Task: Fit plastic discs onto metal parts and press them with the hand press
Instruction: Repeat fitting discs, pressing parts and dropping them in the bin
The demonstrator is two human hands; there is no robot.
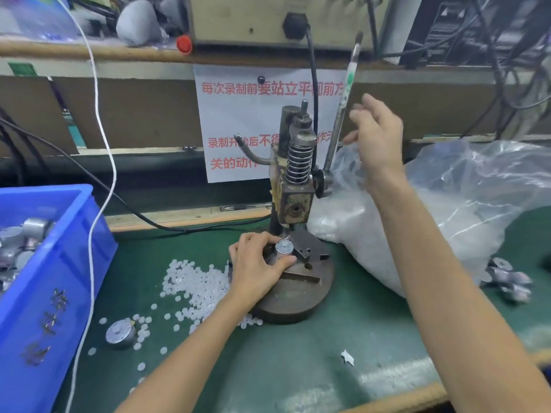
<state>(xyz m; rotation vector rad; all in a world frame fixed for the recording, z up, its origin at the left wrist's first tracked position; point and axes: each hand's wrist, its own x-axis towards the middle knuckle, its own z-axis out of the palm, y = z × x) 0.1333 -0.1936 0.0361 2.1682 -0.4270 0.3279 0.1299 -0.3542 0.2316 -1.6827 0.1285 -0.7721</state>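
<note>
Now: my left hand sits low on the round base plate of the hand press, thumb and fingers curled round a small silver metal part that stands upright on the plate, below the ram block. Something pale shows on top of it; I cannot tell whether it is a disc. My right hand is raised, above and right of the left one and well apart from it, fingers loose and spread, gripping nothing. It hangs just right of the press lever, which stands nearly upright. There is blur there, and I cannot tell whether the thumb touches the lever. Just left of my left wrist a heap of white plastic discs is strewn on the green mat, some against the plate's edge. Further left and nearer me, a loose silver part lies among stray discs. Far left of the left hand, a blue bin holds more silver parts. Behind my right forearm lies a clear plastic bag with white contents. Right of that forearm, a small cluster of silver parts lies on the mat. A white cord hangs down left of the left hand.
</note>
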